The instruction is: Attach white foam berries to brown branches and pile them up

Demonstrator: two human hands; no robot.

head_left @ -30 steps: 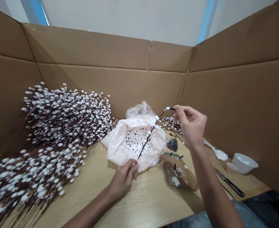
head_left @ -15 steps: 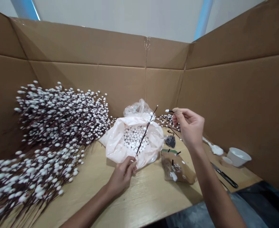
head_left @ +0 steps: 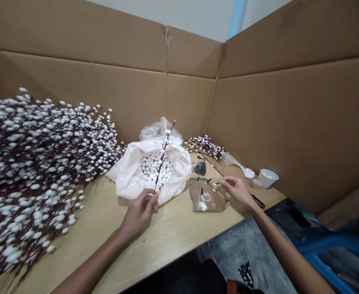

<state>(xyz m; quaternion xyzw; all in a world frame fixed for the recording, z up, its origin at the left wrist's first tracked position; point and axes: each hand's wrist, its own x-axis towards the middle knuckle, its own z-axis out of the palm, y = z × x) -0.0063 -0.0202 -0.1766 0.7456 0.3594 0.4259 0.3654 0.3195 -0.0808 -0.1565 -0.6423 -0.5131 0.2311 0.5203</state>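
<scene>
Left hand [head_left: 141,209] pinches a slender dark twig [head_left: 160,166], white-beaded near its tip; right hand [head_left: 236,189] pinches a black stick [head_left: 218,183].

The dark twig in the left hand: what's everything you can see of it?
The twig is slim, dark brown and crooked, with short side nubs, a few white balls toward its top and a pale tip. Its material is unclear. The left hand pinches it low, hiding its bottom; it slants upward, leaning right in the picture, across the view of the open pale bag. Whether they touch is unclear.
</scene>
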